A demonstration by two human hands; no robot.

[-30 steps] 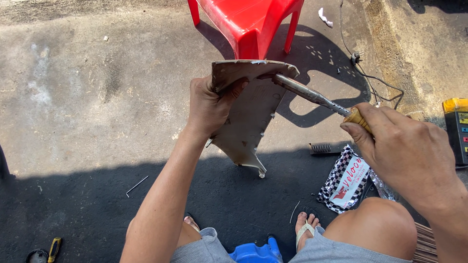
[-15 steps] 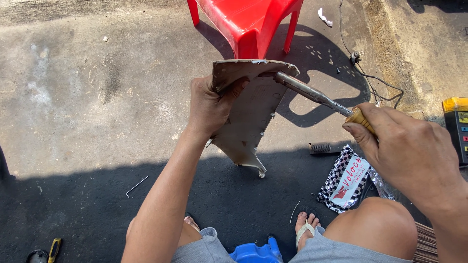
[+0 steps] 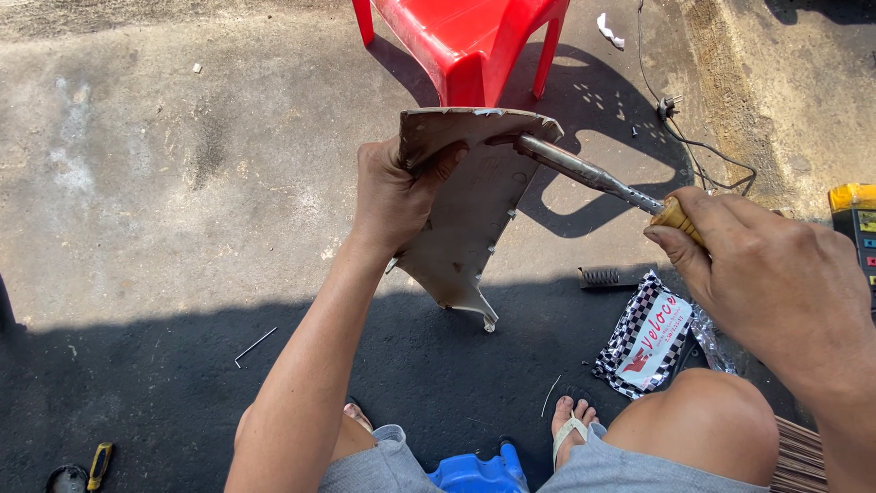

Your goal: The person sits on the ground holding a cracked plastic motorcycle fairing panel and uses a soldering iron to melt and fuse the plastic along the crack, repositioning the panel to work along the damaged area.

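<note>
My left hand (image 3: 397, 196) grips a beige, roughly triangular plastic panel (image 3: 474, 219) near its top, holding it upright above the concrete ground. My right hand (image 3: 776, 283) holds a soldering iron (image 3: 593, 175) by its wooden handle. Its metal shaft slants up to the left, and the tip rests on the panel's upper edge beside my left thumb. A black cord (image 3: 693, 137) trails over the ground from a plug behind the iron.
A red plastic chair (image 3: 465, 46) stands just beyond the panel. A checkered foil packet (image 3: 650, 340) and a small spring-like part (image 3: 602, 277) lie by my right knee. A yellow meter (image 3: 853, 224) sits at the right edge, a thin metal rod (image 3: 255, 346) at left, a blue object (image 3: 479, 475) between my legs.
</note>
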